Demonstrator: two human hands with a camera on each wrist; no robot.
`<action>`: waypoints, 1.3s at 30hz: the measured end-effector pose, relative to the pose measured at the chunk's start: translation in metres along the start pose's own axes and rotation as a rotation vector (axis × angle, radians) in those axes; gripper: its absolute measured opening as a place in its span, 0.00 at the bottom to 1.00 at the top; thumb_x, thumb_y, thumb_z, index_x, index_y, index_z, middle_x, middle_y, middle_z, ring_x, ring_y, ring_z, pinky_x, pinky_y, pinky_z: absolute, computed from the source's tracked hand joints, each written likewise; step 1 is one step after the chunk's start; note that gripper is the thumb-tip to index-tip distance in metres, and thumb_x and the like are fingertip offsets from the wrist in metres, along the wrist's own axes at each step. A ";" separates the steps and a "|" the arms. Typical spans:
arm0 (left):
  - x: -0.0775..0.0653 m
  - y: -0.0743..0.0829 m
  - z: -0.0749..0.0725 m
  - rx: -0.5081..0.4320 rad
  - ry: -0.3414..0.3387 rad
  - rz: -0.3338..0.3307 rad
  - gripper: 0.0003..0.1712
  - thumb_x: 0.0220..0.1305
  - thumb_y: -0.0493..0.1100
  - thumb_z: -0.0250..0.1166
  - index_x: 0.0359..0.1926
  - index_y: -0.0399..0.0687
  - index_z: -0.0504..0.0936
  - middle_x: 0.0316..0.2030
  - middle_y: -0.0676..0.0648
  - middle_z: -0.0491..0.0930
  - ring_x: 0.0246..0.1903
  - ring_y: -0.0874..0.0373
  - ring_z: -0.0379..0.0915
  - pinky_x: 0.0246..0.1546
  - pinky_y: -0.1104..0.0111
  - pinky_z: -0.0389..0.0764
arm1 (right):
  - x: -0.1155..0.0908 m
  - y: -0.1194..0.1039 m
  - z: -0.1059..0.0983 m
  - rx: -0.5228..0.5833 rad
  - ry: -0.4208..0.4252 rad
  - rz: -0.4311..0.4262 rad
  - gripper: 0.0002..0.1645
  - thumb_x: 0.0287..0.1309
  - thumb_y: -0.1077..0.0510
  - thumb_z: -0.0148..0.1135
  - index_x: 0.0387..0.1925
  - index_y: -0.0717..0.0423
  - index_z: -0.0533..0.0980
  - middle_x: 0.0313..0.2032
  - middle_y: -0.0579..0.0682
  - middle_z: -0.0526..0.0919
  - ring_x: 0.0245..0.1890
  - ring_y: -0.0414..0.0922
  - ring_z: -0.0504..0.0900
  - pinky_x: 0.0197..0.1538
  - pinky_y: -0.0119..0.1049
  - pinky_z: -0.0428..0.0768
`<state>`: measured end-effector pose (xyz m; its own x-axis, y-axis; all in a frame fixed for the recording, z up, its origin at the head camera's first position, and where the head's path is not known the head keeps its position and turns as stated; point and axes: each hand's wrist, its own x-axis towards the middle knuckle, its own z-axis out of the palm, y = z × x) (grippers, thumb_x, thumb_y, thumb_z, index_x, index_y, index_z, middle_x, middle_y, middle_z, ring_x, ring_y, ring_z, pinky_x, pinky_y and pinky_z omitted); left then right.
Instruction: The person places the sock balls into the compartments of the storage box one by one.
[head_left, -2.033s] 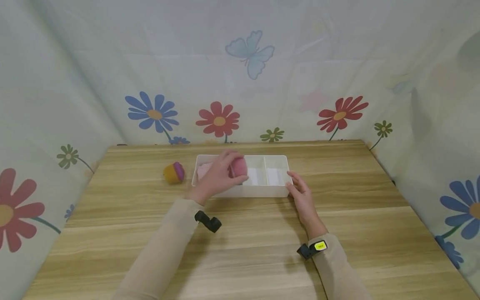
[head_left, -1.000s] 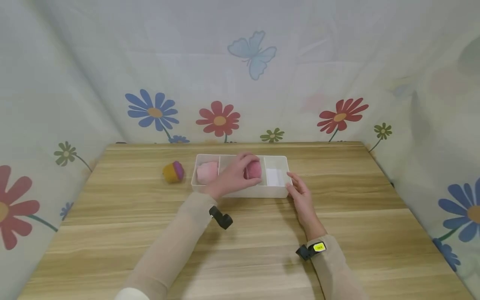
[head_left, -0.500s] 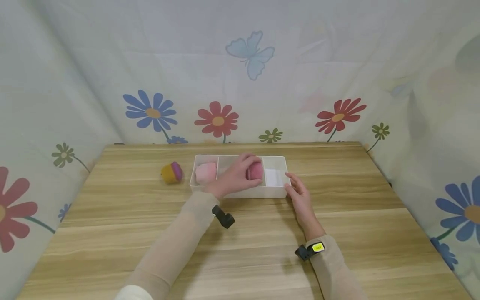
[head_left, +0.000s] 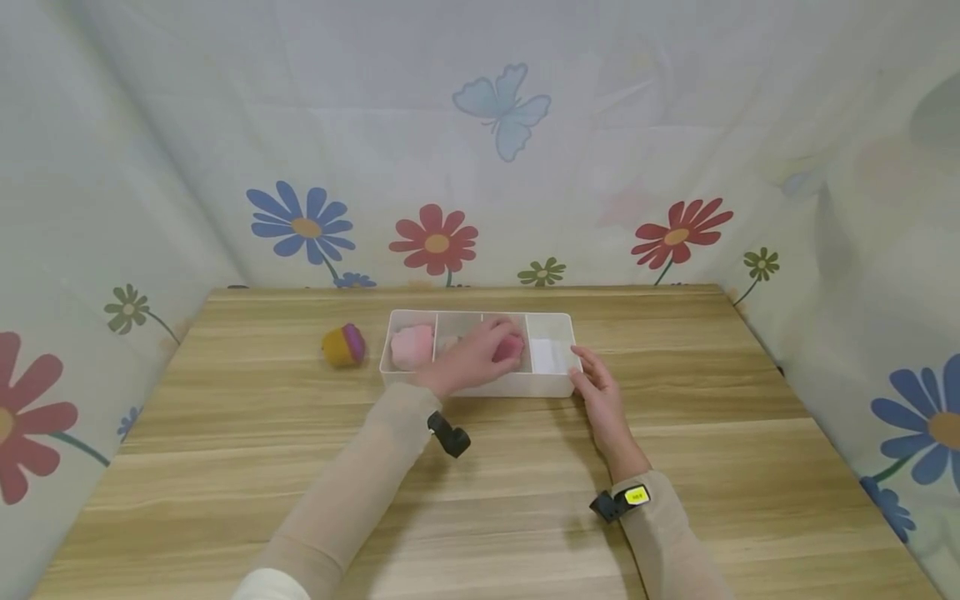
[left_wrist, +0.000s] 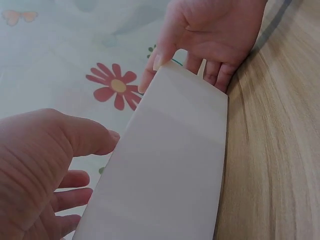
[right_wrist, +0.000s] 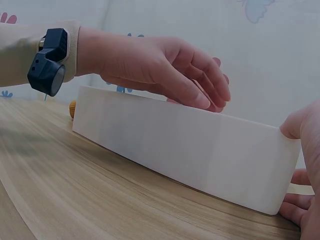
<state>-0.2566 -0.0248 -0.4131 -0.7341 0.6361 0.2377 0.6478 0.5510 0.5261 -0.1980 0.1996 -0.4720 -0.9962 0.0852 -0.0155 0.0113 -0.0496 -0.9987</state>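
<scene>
My left hand (head_left: 472,354) reaches over a white divided box (head_left: 457,385), its fingers dipping into the third compartment from the left. A round pink thing (head_left: 512,347) sits low in that compartment beneath the fingers, partly covered by them. In the left wrist view, the thumb (left_wrist: 95,136) lies by the rim, fingers relaxed, and the box wall hides the pink thing. My right hand (head_left: 603,400) holds the box's right end, thumb at the front corner. A pale pink soft thing (head_left: 412,346) fills the leftmost compartment. Something beige (head_left: 450,342) shows in the second, mostly hidden by my left hand.
A rounded yellow and purple toy (head_left: 344,346) lies on the wooden table (head_left: 510,517) left of the box. In the rightmost compartment lies a white patch (head_left: 550,355). A flower-printed cloth (head_left: 360,125) hangs behind the table and along both sides.
My left hand has moved right along the box with the pink thing and then sunk lower into the third compartment. The right hand has stayed at the box's end.
</scene>
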 end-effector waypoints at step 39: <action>-0.055 -0.025 -0.051 0.049 0.184 -0.119 0.23 0.61 0.46 0.61 0.56 0.43 0.73 0.57 0.44 0.68 0.56 0.50 0.64 0.54 0.56 0.70 | -0.002 0.001 0.002 0.019 0.009 -0.001 0.24 0.65 0.60 0.52 0.62 0.54 0.66 0.57 0.55 0.69 0.45 0.39 0.71 0.47 0.34 0.69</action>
<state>-0.2427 -0.1009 -0.3972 -0.8279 0.4583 0.3234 0.5601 0.6447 0.5202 -0.1960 0.1976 -0.4726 -0.9954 0.0942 -0.0154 0.0090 -0.0686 -0.9976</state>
